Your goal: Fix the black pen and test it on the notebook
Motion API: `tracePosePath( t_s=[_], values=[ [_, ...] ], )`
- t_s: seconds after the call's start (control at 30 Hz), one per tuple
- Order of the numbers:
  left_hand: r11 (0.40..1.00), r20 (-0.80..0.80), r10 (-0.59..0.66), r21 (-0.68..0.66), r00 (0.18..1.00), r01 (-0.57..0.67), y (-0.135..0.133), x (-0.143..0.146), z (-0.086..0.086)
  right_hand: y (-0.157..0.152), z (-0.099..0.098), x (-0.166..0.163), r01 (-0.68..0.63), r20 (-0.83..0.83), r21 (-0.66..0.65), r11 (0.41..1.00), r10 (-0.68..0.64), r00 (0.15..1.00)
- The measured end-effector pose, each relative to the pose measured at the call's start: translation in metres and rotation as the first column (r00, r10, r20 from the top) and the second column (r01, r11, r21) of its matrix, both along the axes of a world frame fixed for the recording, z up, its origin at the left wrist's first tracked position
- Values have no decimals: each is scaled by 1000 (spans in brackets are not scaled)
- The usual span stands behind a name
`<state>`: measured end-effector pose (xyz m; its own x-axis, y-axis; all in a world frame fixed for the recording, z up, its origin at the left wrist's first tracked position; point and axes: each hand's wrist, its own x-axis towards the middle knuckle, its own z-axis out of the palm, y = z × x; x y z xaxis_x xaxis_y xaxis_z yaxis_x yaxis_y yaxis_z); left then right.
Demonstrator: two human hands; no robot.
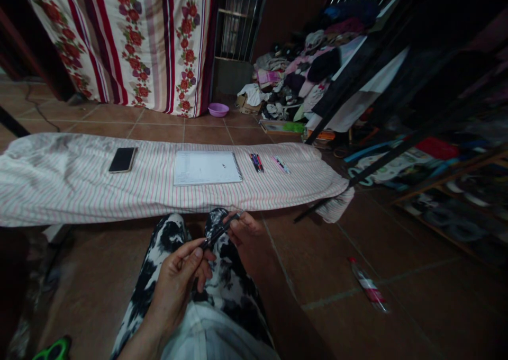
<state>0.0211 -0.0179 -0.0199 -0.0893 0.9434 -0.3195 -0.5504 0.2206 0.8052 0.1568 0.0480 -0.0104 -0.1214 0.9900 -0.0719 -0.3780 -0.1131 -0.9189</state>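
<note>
Above my lap, a dark pen [217, 234] runs between my two hands. My left hand [186, 267] pinches its lower end between thumb and fingers. The fingers of my right hand [248, 233] close on its upper end. Beyond my knees, a spiral notebook [202, 167] lies on the striped cloth [154, 193], with a small dark item [224, 165] on its page. Several dark and red pens [256, 163] rest right of the notebook. Farther right are a few light-coloured pens [281, 164]. A phone [123, 160] lies face up at the left.
A plastic bottle [369, 286] with a red cap lies on the tiled floor at the right. A purple basin [218, 109] stands by the floral curtain [146, 47]. Piled clothes [301, 74] fill the back. Dark metal bars [369, 172] slant across the right side.
</note>
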Motion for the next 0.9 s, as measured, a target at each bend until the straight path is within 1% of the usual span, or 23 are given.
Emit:
tracePosePath(
  t_s=[0.1, 0.23, 0.33, 0.47, 0.57, 0.7, 0.77, 0.9],
  values=[
    [1000, -6, -2, -2, 1000, 2, -1, 0, 0, 1, -3, -3, 22, 16, -1, 1000, -22, 1000],
    [1000, 10, -13, -4, 1000, 13, -1, 0, -1, 0, -7, -6, 43, -16, 5, 999, -43, 999],
    [1000, 32, -12, -13, 999, 12, -1, 0, -1, -2, -5, -4, 16, -49, 11, 1000, -16, 999],
    [1000, 53, 7, -25, 999, -5, -1, -1, -1, -4, -1, 2, -30, -83, -41, 999, 27, 996],
    [1000, 53, 12, -21, 998, -11, -1, -1, -2, -4, -1, 4, -45, -57, -45, 998, 43, 997],
    [1000, 47, 14, -11, 999, -13, -1, 0, -3, -1, -3, 2, -14, -40, -53, 999, 11, 999],
    [1000, 43, 9, -6, 999, -9, -1, 0, -3, 0, -4, 1, -1, -17, -35, 999, 0, 1000],
    [1000, 29, 3, 4, 1000, -3, -2, -1, -4, 0, -7, 0, -20, 49, 28, 999, 19, 999]
  ],
)
